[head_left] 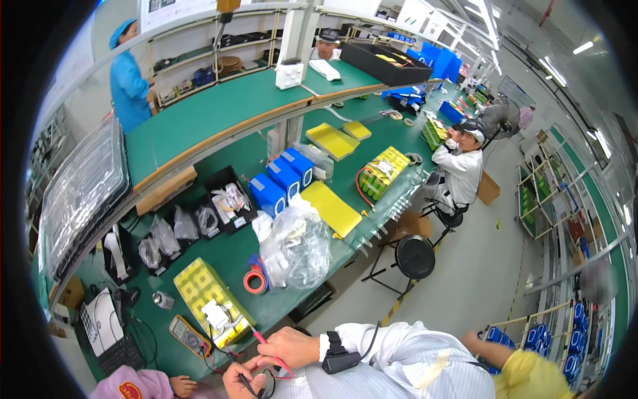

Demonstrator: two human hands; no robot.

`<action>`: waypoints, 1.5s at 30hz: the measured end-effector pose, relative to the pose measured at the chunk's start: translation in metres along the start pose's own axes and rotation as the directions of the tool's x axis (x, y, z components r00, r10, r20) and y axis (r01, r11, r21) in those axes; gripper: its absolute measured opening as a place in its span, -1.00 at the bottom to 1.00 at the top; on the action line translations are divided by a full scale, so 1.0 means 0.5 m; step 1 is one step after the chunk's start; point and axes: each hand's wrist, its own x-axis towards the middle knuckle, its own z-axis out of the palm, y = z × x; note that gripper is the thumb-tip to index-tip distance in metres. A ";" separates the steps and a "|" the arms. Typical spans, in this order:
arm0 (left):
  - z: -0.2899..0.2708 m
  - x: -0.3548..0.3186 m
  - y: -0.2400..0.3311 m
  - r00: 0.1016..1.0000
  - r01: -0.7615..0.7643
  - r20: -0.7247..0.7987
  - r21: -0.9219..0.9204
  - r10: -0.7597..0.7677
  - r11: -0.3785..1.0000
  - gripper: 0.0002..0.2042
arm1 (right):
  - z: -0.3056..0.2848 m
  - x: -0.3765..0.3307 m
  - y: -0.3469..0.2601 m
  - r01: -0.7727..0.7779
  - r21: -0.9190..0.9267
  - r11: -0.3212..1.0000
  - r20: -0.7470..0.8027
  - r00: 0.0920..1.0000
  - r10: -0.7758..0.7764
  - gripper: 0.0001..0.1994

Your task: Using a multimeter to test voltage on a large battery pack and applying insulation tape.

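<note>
Head view: right hand [289, 347] fingers pinch the red probe [269, 350], left hand [242, 382] fingers grip the black probe [247, 386]; I'd keep both tips steady on the yellow battery pack [206, 292] just beyond.

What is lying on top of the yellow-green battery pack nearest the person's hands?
On the yellow-green battery pack, a small white board or connector piece with wires lies at its near end. The cells under that piece are covered. The right hand holds a red probe nearby.
</note>
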 end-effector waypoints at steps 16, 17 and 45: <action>0.019 -0.056 -0.016 0.999 -0.036 -0.025 0.119 0.040 0.992 -0.67 | 0.017 0.000 -0.016 -0.009 0.100 0.995 0.270 0.963 -0.019 -0.73; 0.022 -0.069 -0.024 0.999 -0.026 -0.041 0.114 0.030 0.993 -0.67 | 0.023 -0.001 -0.018 0.002 0.139 0.990 0.264 0.964 -0.039 -0.76; 0.000 -0.063 -0.024 0.996 -0.004 -0.088 -0.040 0.000 0.999 -0.72 | 0.026 0.028 -0.013 -0.009 0.083 0.996 0.289 0.957 -0.015 -0.73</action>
